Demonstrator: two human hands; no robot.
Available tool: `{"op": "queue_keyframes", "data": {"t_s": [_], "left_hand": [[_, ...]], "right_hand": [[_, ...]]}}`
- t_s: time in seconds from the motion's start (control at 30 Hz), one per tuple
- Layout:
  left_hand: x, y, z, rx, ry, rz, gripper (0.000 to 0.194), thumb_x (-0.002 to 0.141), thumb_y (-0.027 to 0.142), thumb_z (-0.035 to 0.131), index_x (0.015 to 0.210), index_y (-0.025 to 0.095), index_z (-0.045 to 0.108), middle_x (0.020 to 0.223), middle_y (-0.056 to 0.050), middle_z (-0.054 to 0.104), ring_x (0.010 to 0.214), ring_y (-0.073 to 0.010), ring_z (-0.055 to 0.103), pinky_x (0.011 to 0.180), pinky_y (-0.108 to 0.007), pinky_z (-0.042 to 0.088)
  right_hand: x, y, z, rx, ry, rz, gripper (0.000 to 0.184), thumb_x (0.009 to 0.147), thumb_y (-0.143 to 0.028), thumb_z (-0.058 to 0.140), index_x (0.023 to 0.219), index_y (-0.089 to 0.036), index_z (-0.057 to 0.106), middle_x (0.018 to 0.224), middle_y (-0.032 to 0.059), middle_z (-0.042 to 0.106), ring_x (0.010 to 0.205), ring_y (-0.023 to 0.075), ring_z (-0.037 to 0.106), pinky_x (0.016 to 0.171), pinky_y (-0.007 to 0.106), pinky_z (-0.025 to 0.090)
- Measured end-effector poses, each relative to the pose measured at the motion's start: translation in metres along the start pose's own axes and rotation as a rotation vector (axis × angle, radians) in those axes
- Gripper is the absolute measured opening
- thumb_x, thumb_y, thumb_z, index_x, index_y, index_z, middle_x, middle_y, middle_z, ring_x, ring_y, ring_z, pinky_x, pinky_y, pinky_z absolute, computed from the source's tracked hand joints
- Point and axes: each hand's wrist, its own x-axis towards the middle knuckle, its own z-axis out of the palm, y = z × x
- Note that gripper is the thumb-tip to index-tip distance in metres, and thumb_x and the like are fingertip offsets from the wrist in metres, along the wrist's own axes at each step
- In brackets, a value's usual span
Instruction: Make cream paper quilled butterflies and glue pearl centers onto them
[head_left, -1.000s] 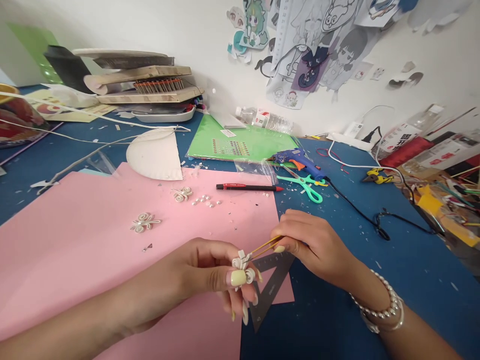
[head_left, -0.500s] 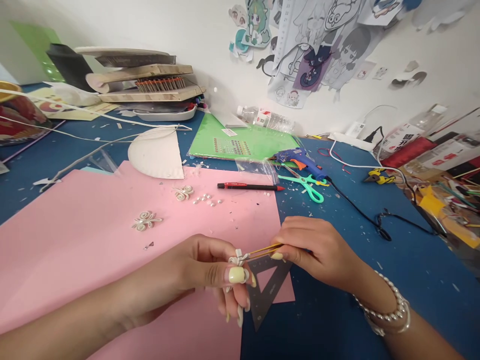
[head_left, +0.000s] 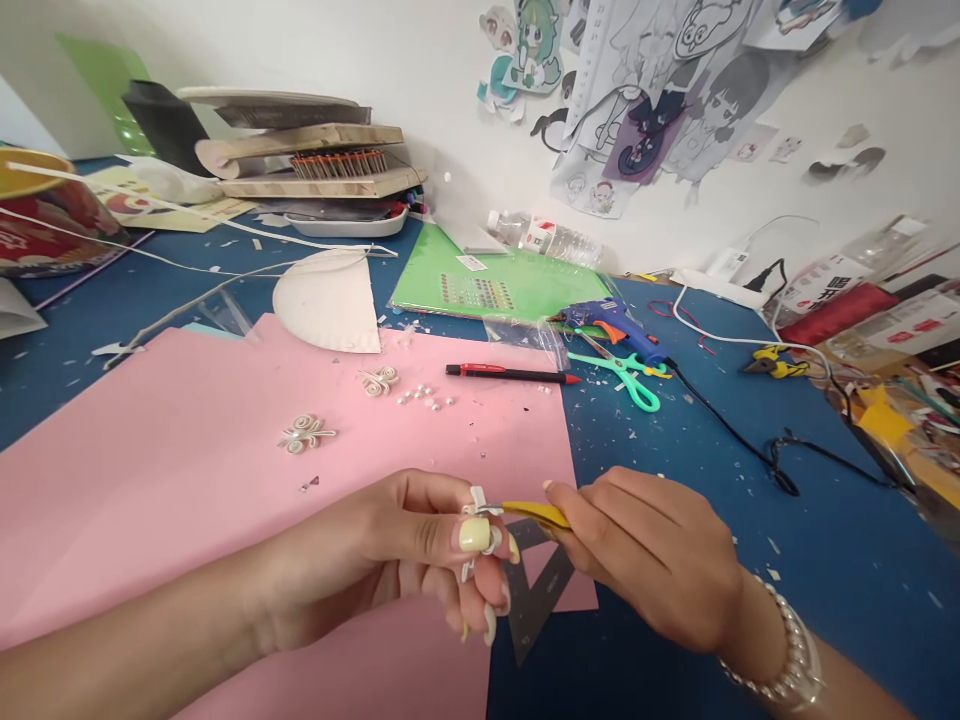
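Between thumb and fingers, my left hand [head_left: 420, 545] pinches a small white curled ornament [head_left: 478, 497], mostly covered by the fingers. My right hand [head_left: 649, 555] is closed around yellow tweezers [head_left: 534, 512], whose tips touch the ornament near the left thumb. Two similar ornaments lie on the pink sheet [head_left: 187, 520]: one curled ornament with a pearl [head_left: 306, 434] and a smaller curled ornament [head_left: 377, 380] farther back. Loose white pearls [head_left: 426, 397] sit near the second one. Below the hands is a dark triangle ruler [head_left: 536, 600], partly hidden.
A black and red pen [head_left: 512, 374] lies across the sheet's back. Behind it are green scissors [head_left: 626, 380], a blue glue gun [head_left: 619, 325] with a black cord, and a green packet [head_left: 450, 265]. Yellow-handled pliers [head_left: 776, 362] lie right. A white half-round piece [head_left: 330, 305] rests at back left.
My right hand has turned and moved slightly down and right, so the tweezers now show their broad yellow side. My left hand still holds the ornament. The view has shifted slightly.
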Motion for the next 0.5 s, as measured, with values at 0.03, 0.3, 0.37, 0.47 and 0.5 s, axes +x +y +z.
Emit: {"op": "queue_keyframes", "data": {"t_s": [0.03,0.3,0.37,0.47,0.5], "left_hand": [[0.000,0.000,0.000,-0.008,-0.003,0.002,0.007,0.073,0.022,0.072,0.072,0.015,0.072,0.066,0.000,0.074,0.058,-0.0085,0.066,0.057,-0.015,0.051],[-0.001,-0.003,0.002,-0.024,-0.007,0.011,0.008,0.072,0.023,0.073,0.070,0.015,0.072,0.065,0.001,0.074,0.057,-0.0088,0.067,0.056,-0.014,0.052],[-0.002,-0.002,0.004,0.024,0.013,0.018,0.008,0.071,0.023,0.073,0.069,0.015,0.072,0.064,0.001,0.073,0.057,-0.0096,0.067,0.056,-0.015,0.052],[-0.002,0.000,0.007,0.131,0.003,0.009,0.009,0.070,0.025,0.074,0.068,0.016,0.073,0.065,0.000,0.073,0.053,-0.0099,0.065,0.058,-0.018,0.052],[-0.002,0.000,0.007,0.160,-0.008,-0.001,0.009,0.070,0.025,0.074,0.068,0.017,0.073,0.065,0.000,0.073,0.053,-0.0099,0.065,0.059,-0.018,0.052]], "right_hand": [[0.000,-0.001,0.000,-0.038,0.012,-0.013,0.015,0.087,-0.017,0.050,0.092,-0.006,0.061,0.062,0.0047,0.064,0.054,0.0138,0.054,0.050,0.028,0.044],[0.000,-0.005,-0.002,-0.100,0.004,-0.031,0.017,0.085,-0.015,0.052,0.095,-0.004,0.061,0.064,0.0060,0.065,0.054,0.0142,0.057,0.048,0.028,0.044],[0.002,-0.001,-0.002,0.029,-0.001,0.015,0.019,0.087,-0.018,0.052,0.096,-0.005,0.061,0.063,0.0047,0.064,0.054,0.0130,0.055,0.049,0.027,0.044],[0.004,0.010,0.001,0.359,-0.010,0.108,0.025,0.091,-0.028,0.046,0.097,-0.009,0.062,0.065,0.0035,0.063,0.057,0.0108,0.053,0.054,0.024,0.044],[0.005,0.014,0.002,0.467,-0.017,0.137,0.028,0.091,-0.031,0.045,0.098,-0.010,0.062,0.067,0.0035,0.063,0.059,0.0103,0.053,0.055,0.023,0.044]]}}
